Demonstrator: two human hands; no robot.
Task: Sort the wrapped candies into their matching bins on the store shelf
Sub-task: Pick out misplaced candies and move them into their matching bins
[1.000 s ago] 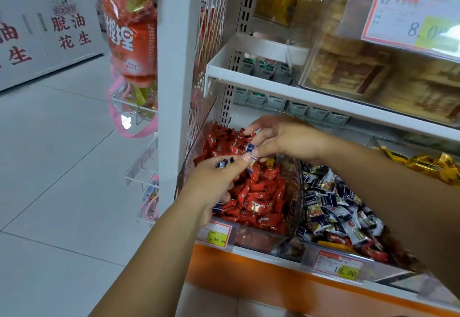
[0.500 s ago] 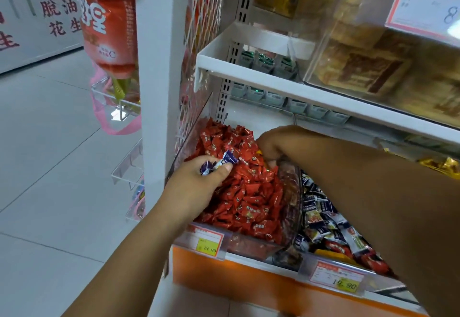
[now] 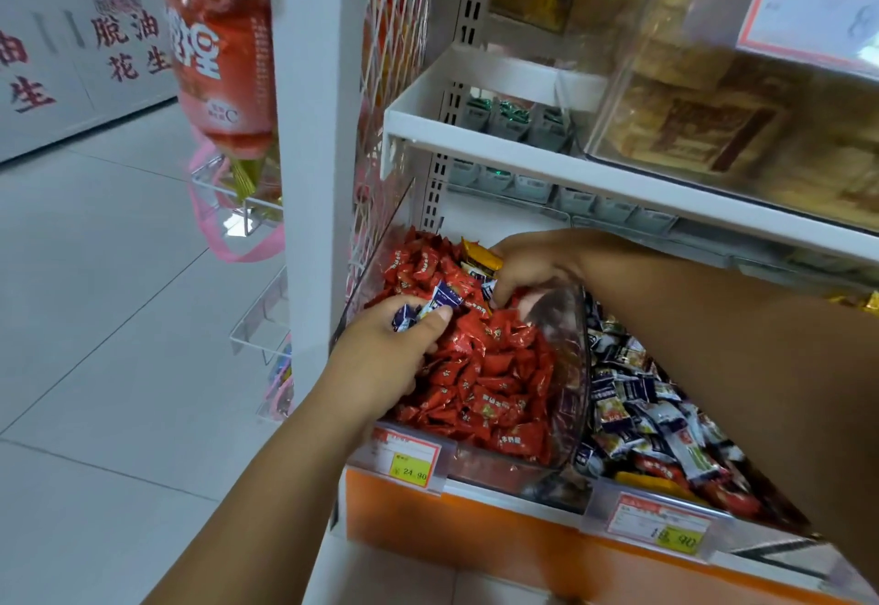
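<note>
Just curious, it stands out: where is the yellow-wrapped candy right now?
Head view: the yellow-wrapped candy is at the back of the left-hand red candy bin, atop the red candies, against the right hand.

Pale tiled floor (image 3: 104, 328), white wall (image 3: 62, 124) with red characters, white shelving upright (image 3: 316, 152)
</note>
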